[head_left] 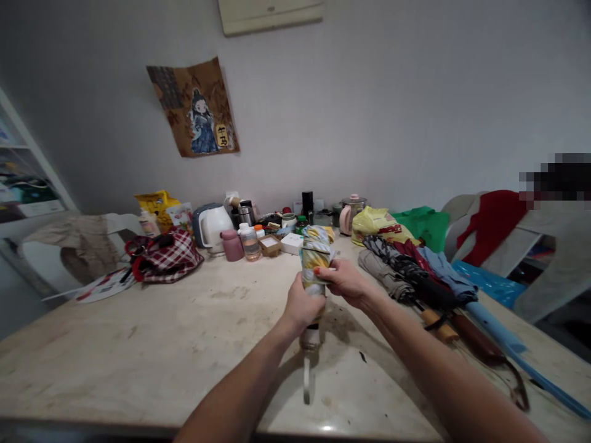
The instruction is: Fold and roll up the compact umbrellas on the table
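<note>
A folded umbrella with a grey and yellow pattern is held above the middle of the table, its pale handle and strap pointing toward me. My left hand wraps around its lower part, just above the handle. Higher up on the right side, my right hand pinches the fabric near a band around the umbrella, thumb on top. Its other fingers are partly hidden behind the umbrella. To the right lie several other folded umbrellas, one with a wooden handle and one with a brown handle.
Along the back stand a white kettle, a pink jar, a clear bottle and small boxes. A plaid bag rests at the left. Yellow and green bags sit at the right, near chairs.
</note>
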The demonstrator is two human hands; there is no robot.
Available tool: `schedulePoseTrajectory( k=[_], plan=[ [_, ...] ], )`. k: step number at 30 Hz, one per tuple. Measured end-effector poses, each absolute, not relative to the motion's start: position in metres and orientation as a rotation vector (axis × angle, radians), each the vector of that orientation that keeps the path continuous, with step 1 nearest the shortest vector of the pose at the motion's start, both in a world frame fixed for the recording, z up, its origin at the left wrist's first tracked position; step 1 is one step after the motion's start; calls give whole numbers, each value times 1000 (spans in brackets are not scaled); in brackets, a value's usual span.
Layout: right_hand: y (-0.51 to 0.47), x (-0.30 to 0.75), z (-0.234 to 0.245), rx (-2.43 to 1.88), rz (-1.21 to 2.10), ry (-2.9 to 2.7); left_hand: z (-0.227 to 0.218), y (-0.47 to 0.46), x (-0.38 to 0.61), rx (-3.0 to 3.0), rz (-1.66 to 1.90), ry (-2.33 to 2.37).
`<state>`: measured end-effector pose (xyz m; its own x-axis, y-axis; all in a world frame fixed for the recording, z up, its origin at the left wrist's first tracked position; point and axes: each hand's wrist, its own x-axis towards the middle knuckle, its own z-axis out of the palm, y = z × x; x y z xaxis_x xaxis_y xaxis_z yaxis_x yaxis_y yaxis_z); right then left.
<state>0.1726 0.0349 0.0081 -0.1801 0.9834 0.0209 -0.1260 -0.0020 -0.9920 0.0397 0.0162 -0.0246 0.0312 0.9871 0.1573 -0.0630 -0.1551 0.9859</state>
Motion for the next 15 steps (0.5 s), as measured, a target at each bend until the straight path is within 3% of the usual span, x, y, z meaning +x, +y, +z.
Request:
schedulePoseTrajectory(
  k=[11, 15],
  plan=[
    [29, 188, 20, -1040, 1002, -1539, -8, 16, 27, 1058, 1075, 832],
    [26, 187, 23, -893, 1217, -1399, -8, 15, 26, 1011, 1022, 763]
  ],
)
